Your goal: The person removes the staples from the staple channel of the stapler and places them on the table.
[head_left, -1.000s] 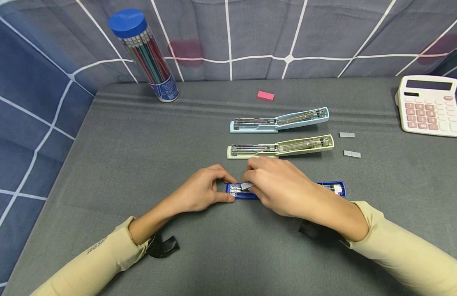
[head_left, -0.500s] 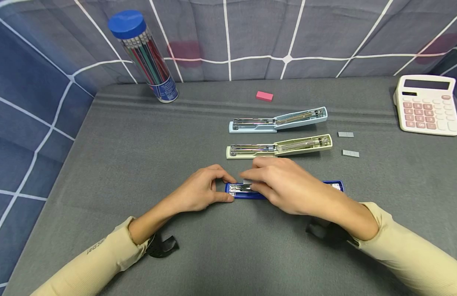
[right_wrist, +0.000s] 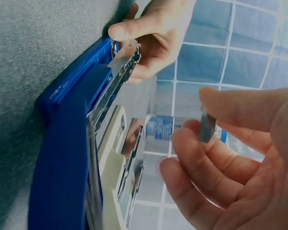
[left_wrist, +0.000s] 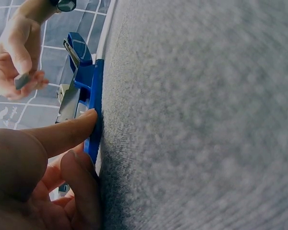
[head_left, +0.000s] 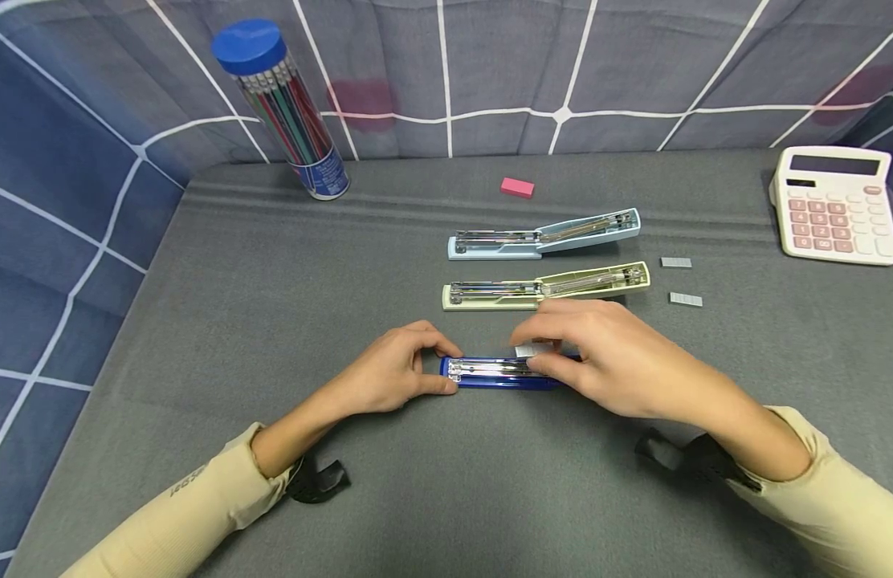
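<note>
A blue stapler (head_left: 500,384) lies opened out on the table, its metal staple channel facing up. My left hand (head_left: 389,373) holds the left end of its base, thumb on the near side and fingers on the far side. Between thumb and fingertips, my right hand (head_left: 613,357) pinches a short strip of staples (head_left: 533,350) over the stapler's middle. In the right wrist view the strip (right_wrist: 207,127) is apart from the channel. The right hand hides the stapler's right part in the head view, while the left wrist view shows its raised blue top (left_wrist: 79,48).
Behind lie an opened pale green stapler (head_left: 490,305) and an opened light blue stapler (head_left: 490,256). Two staple strips, one of them nearer (head_left: 685,299), lie to their right. Farther back are a pink eraser (head_left: 517,188), a pencil tub (head_left: 283,112) and a calculator (head_left: 837,205).
My right hand has moved right along the blue stapler with the staple strip, uncovering more of the channel. The left hand has stayed on the stapler's left end.
</note>
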`<state>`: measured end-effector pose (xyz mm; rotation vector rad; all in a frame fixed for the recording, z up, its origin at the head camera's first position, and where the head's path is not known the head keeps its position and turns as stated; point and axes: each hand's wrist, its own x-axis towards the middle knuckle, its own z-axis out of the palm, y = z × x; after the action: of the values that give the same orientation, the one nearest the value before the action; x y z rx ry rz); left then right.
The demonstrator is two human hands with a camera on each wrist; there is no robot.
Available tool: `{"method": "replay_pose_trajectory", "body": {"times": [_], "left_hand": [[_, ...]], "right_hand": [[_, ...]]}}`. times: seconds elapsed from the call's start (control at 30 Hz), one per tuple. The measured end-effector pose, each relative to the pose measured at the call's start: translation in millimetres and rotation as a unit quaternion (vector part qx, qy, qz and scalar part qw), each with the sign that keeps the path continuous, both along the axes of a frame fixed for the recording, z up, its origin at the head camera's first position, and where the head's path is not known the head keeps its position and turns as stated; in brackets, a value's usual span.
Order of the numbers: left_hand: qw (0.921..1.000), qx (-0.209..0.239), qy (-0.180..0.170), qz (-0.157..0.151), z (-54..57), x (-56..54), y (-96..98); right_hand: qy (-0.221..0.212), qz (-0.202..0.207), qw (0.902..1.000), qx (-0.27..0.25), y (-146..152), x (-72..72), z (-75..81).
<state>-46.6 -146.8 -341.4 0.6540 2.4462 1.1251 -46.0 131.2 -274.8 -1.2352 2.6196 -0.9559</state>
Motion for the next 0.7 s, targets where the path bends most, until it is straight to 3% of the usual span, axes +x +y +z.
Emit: {"method": "replay_pose_trajectory", "body": {"times": [0.23,0.5,0.7], "left_hand": [[1.0000,-0.003,0.004,0.000,0.4,0.6,-0.6],[1.0000,-0.004,-0.001,0.004,1.3,1.2,-1.1],[1.0000,-0.007,-0.002,0.006,1.3,1.0,0.1]], "right_hand": [[-0.039,-0.022,0.9975,-0.054,19,4.2,0.2],[-0.047,-0.085,0.9945,-0.039,47,8.0,-2.1],[-0.026,-0.111,0.9926,-0.042,78,10.9,-7.2]]}}
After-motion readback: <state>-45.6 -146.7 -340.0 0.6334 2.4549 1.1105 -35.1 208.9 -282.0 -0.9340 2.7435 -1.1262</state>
